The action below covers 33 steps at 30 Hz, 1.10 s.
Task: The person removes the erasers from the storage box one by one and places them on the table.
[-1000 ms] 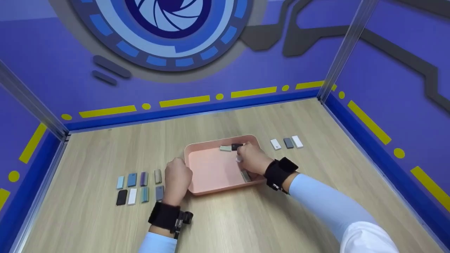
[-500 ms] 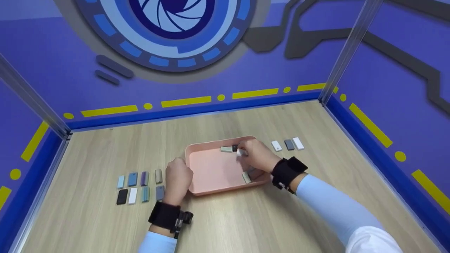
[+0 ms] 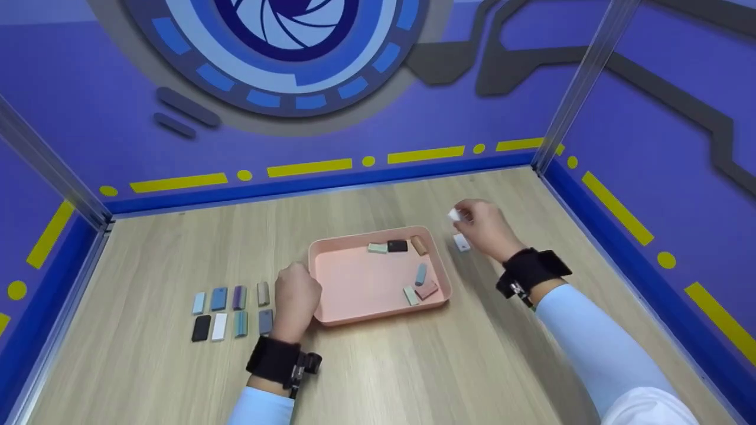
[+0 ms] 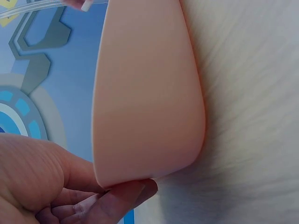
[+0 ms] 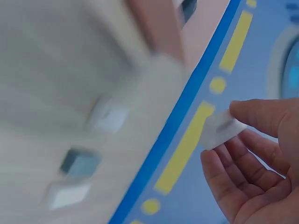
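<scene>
The pink tray (image 3: 348,289) rests on the table, holding several small rectangular blocks. My left hand (image 3: 297,301) grips its left side; in the left wrist view, thumb and finger pinch the tray's corner (image 4: 145,102). Raised beyond the tray's right end, my right hand (image 3: 489,231) pinches a small white block (image 3: 454,215). The right wrist view shows this white block (image 5: 220,130) between thumb and fingertips. Inside the tray are a black block (image 3: 397,246), a brown block (image 3: 419,245), a blue block (image 3: 420,274), a pink block (image 3: 426,290) and two pale green ones.
Left of the tray, several blocks stand in two rows, among them a black block (image 3: 201,328) and a blue block (image 3: 219,298). A white block (image 3: 461,242) lies right of the tray; a grey block (image 5: 80,162) shows blurred nearby. Purple walls enclose the table.
My right hand has lifted out of the tray and moved right with the white block, uncovering the blocks at the tray's right end. The left hand keeps its hold on the tray.
</scene>
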Each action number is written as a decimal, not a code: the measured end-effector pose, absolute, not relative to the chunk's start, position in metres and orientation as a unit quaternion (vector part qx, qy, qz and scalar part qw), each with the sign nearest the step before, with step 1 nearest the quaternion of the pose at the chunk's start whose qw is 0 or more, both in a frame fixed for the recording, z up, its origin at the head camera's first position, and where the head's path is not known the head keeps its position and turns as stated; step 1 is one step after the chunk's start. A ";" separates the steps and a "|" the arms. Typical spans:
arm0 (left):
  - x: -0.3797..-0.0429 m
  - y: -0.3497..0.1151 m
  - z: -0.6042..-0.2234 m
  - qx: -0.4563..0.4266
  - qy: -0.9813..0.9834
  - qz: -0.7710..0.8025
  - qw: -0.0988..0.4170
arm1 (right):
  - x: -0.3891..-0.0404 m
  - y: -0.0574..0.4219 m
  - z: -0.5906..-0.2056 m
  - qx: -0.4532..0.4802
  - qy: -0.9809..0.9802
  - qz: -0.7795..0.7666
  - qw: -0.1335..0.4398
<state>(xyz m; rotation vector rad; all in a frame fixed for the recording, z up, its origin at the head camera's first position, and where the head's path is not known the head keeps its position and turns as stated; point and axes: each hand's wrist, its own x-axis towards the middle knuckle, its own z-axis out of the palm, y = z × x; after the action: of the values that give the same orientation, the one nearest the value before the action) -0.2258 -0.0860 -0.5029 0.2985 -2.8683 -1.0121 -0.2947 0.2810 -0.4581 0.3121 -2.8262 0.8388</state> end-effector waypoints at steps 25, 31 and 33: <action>-0.225 -0.086 -0.502 0.097 -0.939 -0.329 0.038 | -0.297 0.389 -0.508 -0.082 -0.962 0.251 0.070; -0.225 -0.087 -0.503 0.095 -0.940 -0.326 0.042 | -0.299 0.391 -0.515 -0.072 -0.967 0.229 0.087; -0.225 -0.087 -0.503 0.097 -0.939 -0.327 0.036 | -0.299 0.392 -0.516 -0.073 -0.967 0.226 0.090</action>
<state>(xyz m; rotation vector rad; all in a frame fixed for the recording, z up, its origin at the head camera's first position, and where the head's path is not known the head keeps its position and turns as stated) -0.2254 -0.0867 -0.5028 0.2987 -2.8854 -1.0035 -0.2991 0.3921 -0.5159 -0.2161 -2.8760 0.6713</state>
